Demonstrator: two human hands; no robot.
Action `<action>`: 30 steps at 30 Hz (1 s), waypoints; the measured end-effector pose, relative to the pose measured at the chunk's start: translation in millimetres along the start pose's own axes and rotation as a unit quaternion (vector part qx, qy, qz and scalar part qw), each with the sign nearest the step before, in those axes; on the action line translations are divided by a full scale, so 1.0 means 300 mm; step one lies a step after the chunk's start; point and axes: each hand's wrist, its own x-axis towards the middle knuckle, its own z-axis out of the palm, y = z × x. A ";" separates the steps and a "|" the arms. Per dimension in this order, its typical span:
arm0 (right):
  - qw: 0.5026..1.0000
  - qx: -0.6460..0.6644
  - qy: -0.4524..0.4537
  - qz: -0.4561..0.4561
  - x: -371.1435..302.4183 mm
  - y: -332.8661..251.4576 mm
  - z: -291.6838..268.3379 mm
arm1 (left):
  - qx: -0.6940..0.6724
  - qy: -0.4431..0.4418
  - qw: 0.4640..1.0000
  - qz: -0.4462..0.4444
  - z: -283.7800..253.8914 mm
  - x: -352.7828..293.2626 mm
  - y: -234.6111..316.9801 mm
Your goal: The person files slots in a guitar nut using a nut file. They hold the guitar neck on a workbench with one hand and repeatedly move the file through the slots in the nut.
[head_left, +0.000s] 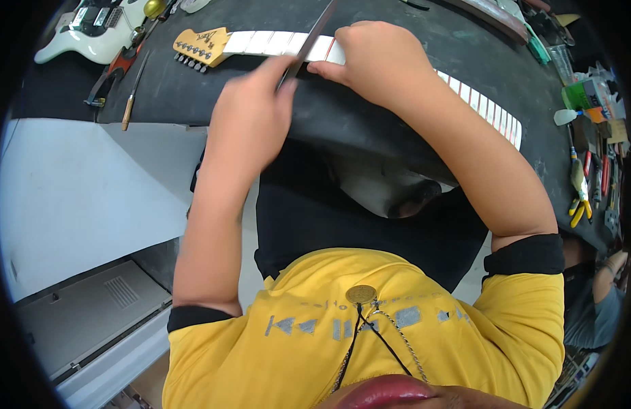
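A guitar neck (278, 43) lies across the dark bench, its fretboard faced with white strips between the frets. The pale wooden headstock (201, 46), with its tuning pegs, points left. My left hand (257, 102) is closed around a long, narrow metal blade (317, 33) that looks like a flat file. It crosses the fretboard at a slant, its far end pointing away from me; whether it touches the frets I cannot tell. My right hand (373, 60) grips the neck just right of the blade, thumb at the near edge, fingers over the far side.
At the far left are a white electric guitar body (101, 31), a red-handled tool (123, 63) and a thin tool with a wooden handle (129, 112). Yellow-handled pliers (580, 211) and other hand tools line the right edge. Another person's arm (610, 269) shows at the lower right.
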 end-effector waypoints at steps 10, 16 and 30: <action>0.997 -0.002 -0.070 0.039 0.004 -0.002 0.001 | -0.027 0.014 0.999 -0.025 -0.044 -0.486 -0.075; 0.999 -0.019 -0.035 0.018 0.006 0.000 -0.023 | -0.016 -0.023 0.999 -0.032 -0.017 -0.070 0.009; 1.000 -0.015 -0.017 0.012 -0.002 0.002 0.016 | -0.019 0.026 0.999 0.015 -0.042 -0.306 -0.039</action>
